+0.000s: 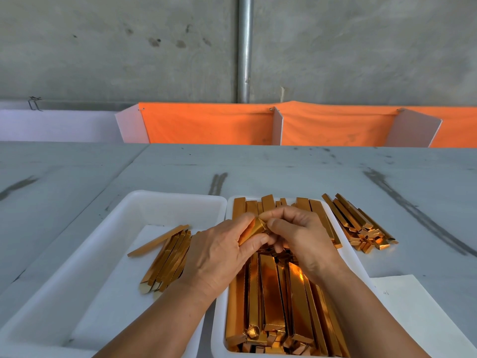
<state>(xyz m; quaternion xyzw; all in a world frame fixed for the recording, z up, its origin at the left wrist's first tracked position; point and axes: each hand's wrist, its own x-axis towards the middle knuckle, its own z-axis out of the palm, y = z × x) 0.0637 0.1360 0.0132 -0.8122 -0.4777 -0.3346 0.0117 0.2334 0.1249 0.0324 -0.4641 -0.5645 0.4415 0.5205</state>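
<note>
Both hands are on one gold foil piece (pixel 254 228), held up just above the right tray (pixel 346 239) near its middle. The left hand (pixel 219 254) has thumb and fingers curled round the lower end of the piece, and the right hand (pixel 299 236) pinches the upper end between thumb and curled fingers, so neither hand is spread wide. The piece looks partly folded, with one flap sticking up between the fingertips.

Under the hands, that right tray is packed with long gold boxes (pixel 271 298) lying lengthwise, open ends facing the person. The left tray (pixel 124 220) sits touching it on the left side and holds a smaller bunch of thin gold strips (pixel 167 257) lying at a slant on a white sheet. Off to the right of the trays, a loose heap of more gold boxes (pixel 361 226) lies straight on the grey table (pixel 284 166), and a white paper (pixel 402 306) pokes out beside the right forearm. Orange cloth (pixel 206 125) hangs along the far edge of the table, with a concrete wall and a metal pipe (pixel 245 47) behind.
</note>
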